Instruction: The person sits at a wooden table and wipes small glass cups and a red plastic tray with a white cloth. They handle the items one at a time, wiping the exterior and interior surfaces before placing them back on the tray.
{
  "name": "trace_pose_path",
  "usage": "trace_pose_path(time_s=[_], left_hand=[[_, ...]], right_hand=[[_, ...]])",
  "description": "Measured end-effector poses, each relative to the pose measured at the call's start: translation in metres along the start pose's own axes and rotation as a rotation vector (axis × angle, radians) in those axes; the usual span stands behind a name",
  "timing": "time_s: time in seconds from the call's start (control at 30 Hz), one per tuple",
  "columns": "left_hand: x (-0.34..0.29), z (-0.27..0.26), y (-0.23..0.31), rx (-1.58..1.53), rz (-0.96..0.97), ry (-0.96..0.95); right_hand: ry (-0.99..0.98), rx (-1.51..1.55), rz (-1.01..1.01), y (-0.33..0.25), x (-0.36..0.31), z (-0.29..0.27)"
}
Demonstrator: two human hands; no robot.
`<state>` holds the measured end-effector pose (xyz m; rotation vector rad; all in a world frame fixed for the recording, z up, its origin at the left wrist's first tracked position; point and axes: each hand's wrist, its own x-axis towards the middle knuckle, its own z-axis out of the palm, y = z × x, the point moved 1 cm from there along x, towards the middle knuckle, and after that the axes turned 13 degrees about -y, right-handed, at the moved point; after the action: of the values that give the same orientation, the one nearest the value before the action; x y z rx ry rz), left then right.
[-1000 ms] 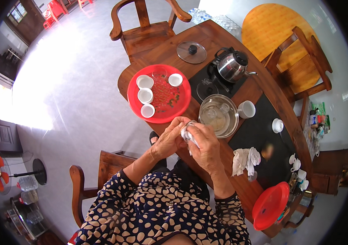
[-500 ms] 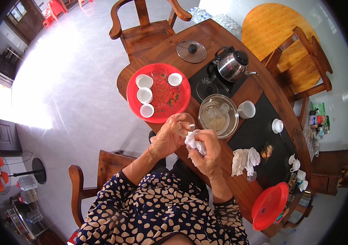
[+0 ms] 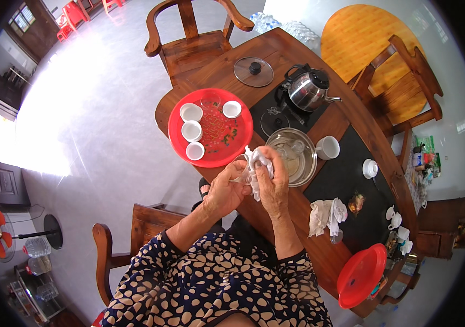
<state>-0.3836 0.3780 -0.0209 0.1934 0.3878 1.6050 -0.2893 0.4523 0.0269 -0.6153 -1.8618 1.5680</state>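
My left hand (image 3: 224, 192) grips a small clear glass cup (image 3: 242, 175) in front of my body, near the table's front edge. My right hand (image 3: 276, 182) is closed on a bunched white cloth (image 3: 256, 163), which presses against the glass and partly hides it. Just beyond, a red round tray (image 3: 214, 158) carries several white cups (image 3: 191, 131) and a clear glass dish (image 3: 210, 100) at its far side. To the right of the tray stands a steel pot (image 3: 310, 170) with clear glass cups lying in it.
A steel kettle (image 3: 308, 91) stands behind the pot, and a glass lid (image 3: 254, 72) lies farther left. A white mug (image 3: 328, 147) is beside the pot. Folded cloths (image 3: 320, 217) and a red basin (image 3: 360, 277) are at the right. Wooden chairs (image 3: 191, 54) surround the table.
The cloth has come up against the glass cup, now covering much of it. My hands have drawn closer together, and the right hand has lifted slightly away from me.
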Motion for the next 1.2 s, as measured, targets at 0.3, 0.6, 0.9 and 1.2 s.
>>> trace_pose_path(time_s=[0.3,0.6,0.9,1.2], left_hand=[[-0.004,-0.018,-0.001,-0.094,-0.011,-0.016],[-0.01,-0.01,0.009,0.053,-0.205,-0.165],[-0.011,0.011,0.014,0.663,-0.097,0.093],[-0.012,0.038,0.058,0.928,-0.293,-0.328]], right_hand=[[-0.028,-0.674,-0.498,0.001,-0.022,0.015],[-0.508,0.024,-0.167,-0.006,0.004,-0.021],[-0.273,0.238,0.074,-0.007,0.004,-0.02],[-0.169,0.127,-0.023,-0.007,0.016,-0.032]])
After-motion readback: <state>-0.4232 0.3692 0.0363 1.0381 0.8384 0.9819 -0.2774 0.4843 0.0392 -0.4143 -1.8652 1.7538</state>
